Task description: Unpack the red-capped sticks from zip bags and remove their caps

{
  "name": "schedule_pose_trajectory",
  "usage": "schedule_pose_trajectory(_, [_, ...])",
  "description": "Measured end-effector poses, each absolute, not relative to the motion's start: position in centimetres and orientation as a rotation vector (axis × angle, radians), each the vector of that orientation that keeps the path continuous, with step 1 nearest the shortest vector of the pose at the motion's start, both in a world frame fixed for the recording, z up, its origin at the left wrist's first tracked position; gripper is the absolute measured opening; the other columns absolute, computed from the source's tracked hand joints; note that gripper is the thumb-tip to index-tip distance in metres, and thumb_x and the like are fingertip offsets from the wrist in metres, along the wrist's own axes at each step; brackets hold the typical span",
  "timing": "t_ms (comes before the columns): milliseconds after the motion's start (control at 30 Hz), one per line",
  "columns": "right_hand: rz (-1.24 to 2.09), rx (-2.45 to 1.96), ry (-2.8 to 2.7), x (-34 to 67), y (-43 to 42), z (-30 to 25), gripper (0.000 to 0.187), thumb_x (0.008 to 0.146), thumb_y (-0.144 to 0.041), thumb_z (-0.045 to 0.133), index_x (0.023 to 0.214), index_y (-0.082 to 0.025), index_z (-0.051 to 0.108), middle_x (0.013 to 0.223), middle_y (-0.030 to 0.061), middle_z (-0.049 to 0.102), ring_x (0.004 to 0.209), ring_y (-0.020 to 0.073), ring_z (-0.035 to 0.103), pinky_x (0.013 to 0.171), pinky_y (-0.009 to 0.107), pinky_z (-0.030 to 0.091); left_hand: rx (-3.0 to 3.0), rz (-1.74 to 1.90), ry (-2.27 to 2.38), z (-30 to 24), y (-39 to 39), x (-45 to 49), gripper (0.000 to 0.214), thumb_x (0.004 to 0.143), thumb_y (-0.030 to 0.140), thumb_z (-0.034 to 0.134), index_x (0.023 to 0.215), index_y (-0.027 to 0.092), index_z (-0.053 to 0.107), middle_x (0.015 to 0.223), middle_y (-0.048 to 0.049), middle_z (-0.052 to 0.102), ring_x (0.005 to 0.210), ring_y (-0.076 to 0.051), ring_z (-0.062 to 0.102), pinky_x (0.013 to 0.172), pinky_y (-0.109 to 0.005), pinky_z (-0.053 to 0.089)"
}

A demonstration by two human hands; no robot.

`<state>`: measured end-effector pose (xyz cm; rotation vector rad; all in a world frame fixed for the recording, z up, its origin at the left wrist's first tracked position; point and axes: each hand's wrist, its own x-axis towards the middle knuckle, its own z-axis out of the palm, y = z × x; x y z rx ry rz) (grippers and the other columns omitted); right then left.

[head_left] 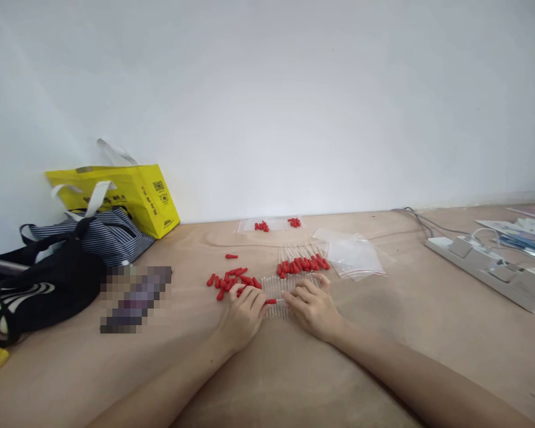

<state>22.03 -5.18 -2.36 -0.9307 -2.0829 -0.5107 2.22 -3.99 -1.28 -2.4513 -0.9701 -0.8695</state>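
Note:
My left hand is closed on a small red rubber bulb, pinched between thumb and fingers. My right hand is closed on a thin clear glass dropper tube, whose end meets the bulb; how far it goes in cannot be made out. Beneath both hands lies a row of bare glass tubes, partly covered by my fingers. Loose red bulbs are scattered just beyond my left hand. Behind the row, several droppers lie side by side with red bulbs on their near ends.
Clear plastic bags lie right of the droppers. Another bag with red bulbs rests by the wall. A white power strip with plugs and cables is at right. A yellow bag, striped bag and black bag stand left.

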Motion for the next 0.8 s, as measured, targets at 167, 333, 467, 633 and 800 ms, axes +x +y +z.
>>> schedule_pose_trajectory(167, [-0.53,-0.907,-2.121,21.7,-4.9,-3.4,0.018,0.081,-0.014,0.046,0.09,-0.021,0.059,0.063,-0.0012,0.056,0.068,0.0123,0.044,0.085,0.039,0.019,-2.461,-0.967,-0.954,-1.2,-4.2,2.5,0.019,0.086,0.027,0.04,0.086,0.019,0.058,0.077,-0.0019,0.062,0.076,-0.016,0.054,0.08,-0.037,0.029])
schedule_pose_trajectory(333, [-0.434,-0.897,-2.21,21.8,-5.4,-3.0,0.019,0.08,-0.013,0.041,0.083,-0.02,0.058,0.061,-0.0019,0.05,0.067,0.0123,0.041,0.082,0.037,0.02,-2.456,-0.936,-0.945,-1.0,-4.4,2.2,0.016,0.083,0.029,0.048,0.074,0.024,0.061,0.083,-0.0007,0.063,0.084,-0.017,0.054,0.086,-0.04,0.028])
schedule_pose_trajectory(467, [-0.338,-0.904,-2.261,21.9,-5.7,-2.5,0.02,0.08,-0.014,0.039,0.077,-0.019,0.058,0.061,-0.0017,0.049,0.068,0.0124,0.041,0.081,0.036,0.02,-2.487,-0.841,-0.947,-0.9,-4.6,1.9,0.015,0.081,0.025,0.05,0.072,0.026,0.062,0.081,0.0014,0.064,0.084,-0.016,0.053,0.089,-0.041,0.027])
schedule_pose_trajectory(633, [-0.301,-0.891,-2.27,22.0,-5.9,-2.3,0.02,0.082,-0.016,0.038,0.079,-0.019,0.058,0.06,-0.0015,0.049,0.067,0.0125,0.041,0.08,0.035,0.021,-2.504,-0.8,-0.957,-0.7,-5.0,1.7,0.016,0.08,0.021,0.05,0.072,0.027,0.063,0.08,0.0018,0.064,0.084,-0.016,0.053,0.091,-0.042,0.027])
schedule_pose_trajectory(800, [-0.279,-0.951,-2.159,23.0,-5.8,-2.6,0.024,0.085,-0.019,0.036,0.078,-0.018,0.059,0.06,-0.0005,0.05,0.065,0.0121,0.041,0.078,0.035,0.023,-2.465,-0.945,-1.008,-0.4,-4.7,0.8,0.02,0.082,0.02,0.045,0.071,0.024,0.061,0.075,-0.0004,0.062,0.079,-0.016,0.053,0.083,-0.038,0.034])
